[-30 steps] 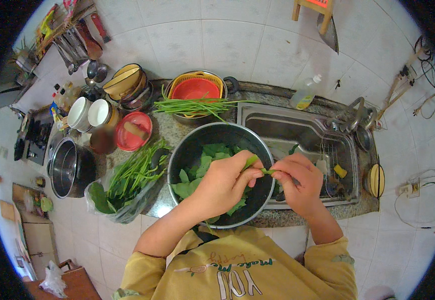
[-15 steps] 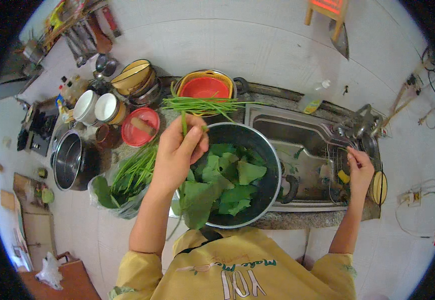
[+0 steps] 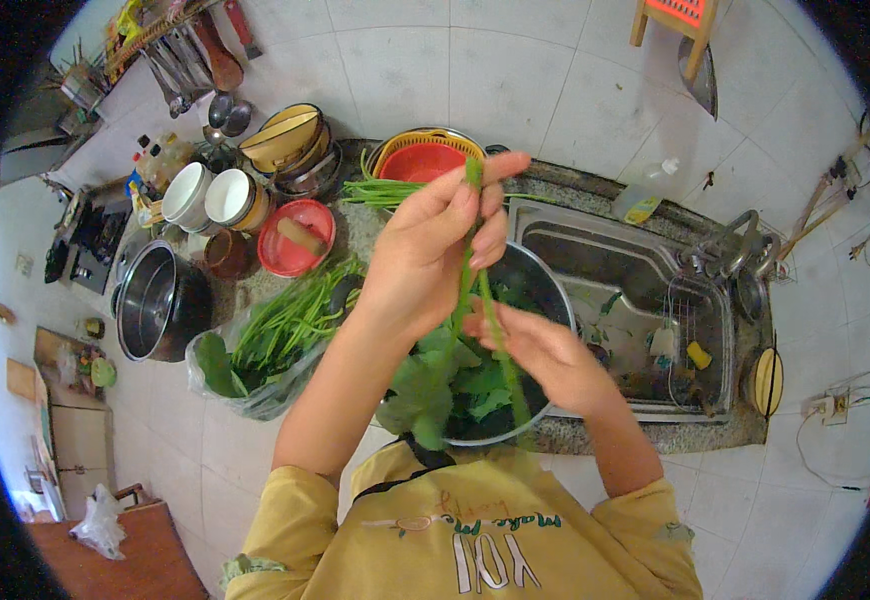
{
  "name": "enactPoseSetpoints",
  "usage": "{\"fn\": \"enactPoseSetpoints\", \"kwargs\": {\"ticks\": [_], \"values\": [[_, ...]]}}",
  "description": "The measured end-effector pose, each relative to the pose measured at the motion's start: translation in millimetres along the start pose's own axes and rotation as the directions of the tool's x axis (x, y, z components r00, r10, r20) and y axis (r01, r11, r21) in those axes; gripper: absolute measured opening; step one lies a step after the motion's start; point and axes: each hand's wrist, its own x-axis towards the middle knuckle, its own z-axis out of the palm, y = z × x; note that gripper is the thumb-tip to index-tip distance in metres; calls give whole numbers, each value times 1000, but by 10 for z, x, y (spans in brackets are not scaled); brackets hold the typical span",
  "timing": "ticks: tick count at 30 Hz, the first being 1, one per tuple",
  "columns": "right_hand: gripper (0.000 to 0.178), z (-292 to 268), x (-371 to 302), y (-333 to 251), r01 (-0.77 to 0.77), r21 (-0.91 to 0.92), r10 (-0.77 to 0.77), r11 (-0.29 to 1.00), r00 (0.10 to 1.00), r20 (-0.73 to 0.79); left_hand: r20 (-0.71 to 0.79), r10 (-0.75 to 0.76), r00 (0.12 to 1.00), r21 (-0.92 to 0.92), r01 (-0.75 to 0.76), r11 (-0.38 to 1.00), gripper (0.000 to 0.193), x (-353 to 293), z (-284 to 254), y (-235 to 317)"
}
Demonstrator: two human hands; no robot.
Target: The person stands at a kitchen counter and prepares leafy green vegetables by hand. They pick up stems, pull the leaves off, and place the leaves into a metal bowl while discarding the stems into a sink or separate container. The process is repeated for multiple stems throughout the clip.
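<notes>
My left hand (image 3: pixel 433 245) is raised above a dark round pot (image 3: pixel 561 290), its fingers pinching the top of a green leaf stem (image 3: pixel 473 172). From that grip the stem and thin green strands hang down, slightly blurred, with a broad leaf (image 3: pixel 423 395) below. My right hand (image 3: pixel 550 360) comes in beside the hanging strands, fingers stretched toward them. Its fingertips are partly behind the strands, so contact is unclear. Torn green leaves (image 3: pixel 490 385) lie inside the pot.
Left of the pot, a clear plastic bag (image 3: pixel 265 395) holds leafy stems. Trimmed stems (image 3: pixel 380 192) lie by a red basin (image 3: pixel 420 163). A steel sink (image 3: pixel 635 270) is on the right. Bowls (image 3: pixel 187 193), a red dish (image 3: pixel 285 262) and an empty pot (image 3: pixel 160 310) stand left.
My right hand has come from over the sink to the hanging strands above the pot. My left hand has moved up and right with the leaf stem. The whole view has shifted slightly.
</notes>
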Motion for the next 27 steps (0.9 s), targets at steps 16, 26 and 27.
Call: {"fn": "enactPoseSetpoints", "kwargs": {"ticks": [16,26,27], "values": [[11,-485,274,-361,310,931,-152,194,947,-284,132,-495,859,589,334,736,54,-657,-155,-298],[6,-638,225,-559,288,955,-601,-69,752,-270,54,-177,983,880,37,473,42,-749,-4,-159],[6,-630,211,-597,295,953,-609,-63,745,-271,53,-137,989,880,19,475,41,-760,-4,-153]]}}
